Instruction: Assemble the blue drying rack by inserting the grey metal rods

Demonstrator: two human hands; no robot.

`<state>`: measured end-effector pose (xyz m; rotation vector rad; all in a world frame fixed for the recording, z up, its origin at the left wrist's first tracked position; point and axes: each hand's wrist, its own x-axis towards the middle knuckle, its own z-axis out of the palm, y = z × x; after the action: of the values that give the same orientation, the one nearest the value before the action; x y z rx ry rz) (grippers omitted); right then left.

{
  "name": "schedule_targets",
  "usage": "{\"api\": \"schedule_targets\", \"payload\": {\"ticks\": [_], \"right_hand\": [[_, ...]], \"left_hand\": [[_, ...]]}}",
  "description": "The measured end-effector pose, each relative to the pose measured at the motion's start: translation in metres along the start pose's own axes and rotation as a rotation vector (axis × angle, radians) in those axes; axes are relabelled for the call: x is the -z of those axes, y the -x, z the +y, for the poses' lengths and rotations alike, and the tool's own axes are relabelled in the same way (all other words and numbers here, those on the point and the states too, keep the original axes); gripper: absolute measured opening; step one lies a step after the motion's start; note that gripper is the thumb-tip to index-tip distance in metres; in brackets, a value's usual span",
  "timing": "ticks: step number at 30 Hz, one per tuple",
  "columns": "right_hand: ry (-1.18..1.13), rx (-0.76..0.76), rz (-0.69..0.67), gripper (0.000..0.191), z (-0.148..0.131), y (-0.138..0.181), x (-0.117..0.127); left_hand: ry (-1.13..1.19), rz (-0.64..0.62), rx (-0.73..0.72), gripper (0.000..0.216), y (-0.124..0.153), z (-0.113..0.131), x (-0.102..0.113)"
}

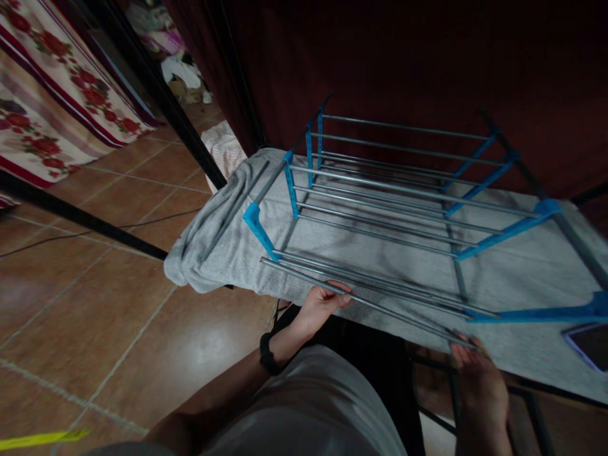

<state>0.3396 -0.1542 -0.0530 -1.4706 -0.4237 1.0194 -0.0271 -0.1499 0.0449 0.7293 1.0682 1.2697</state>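
Note:
A thin metal rod [401, 315] slants across the front of a partly built rack [375, 177] with blue plastic brackets and grey tubes. My left hand [323, 307], with a black band at the wrist, pinches this rod near its middle. At the rod's right end, my right hand [477, 364] has its fingers closed on it. Just behind the held rod, loose-looking rods [380, 282] run between the front blue bracket [260, 231] on the left and the blue bracket [536, 313] on the right.
The rack lies on a grey cloth [228, 253] over a table or bench. A phone [589, 345] lies at the right edge. Dark metal posts [161, 101] rise on the left, beside a tiled floor [95, 278] with a cable [95, 235]. A dark red curtain [403, 57] hangs behind.

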Motion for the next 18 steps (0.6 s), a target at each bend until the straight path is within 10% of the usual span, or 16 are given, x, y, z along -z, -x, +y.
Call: {"api": "schedule_targets", "payload": {"ticks": [18], "right_hand": [[0.067,-0.009,0.015,0.021,-0.016,0.012,-0.007]], "left_hand": [[-0.782,-0.405,-0.489,0.05,-0.018,0.05,-0.008]]}}
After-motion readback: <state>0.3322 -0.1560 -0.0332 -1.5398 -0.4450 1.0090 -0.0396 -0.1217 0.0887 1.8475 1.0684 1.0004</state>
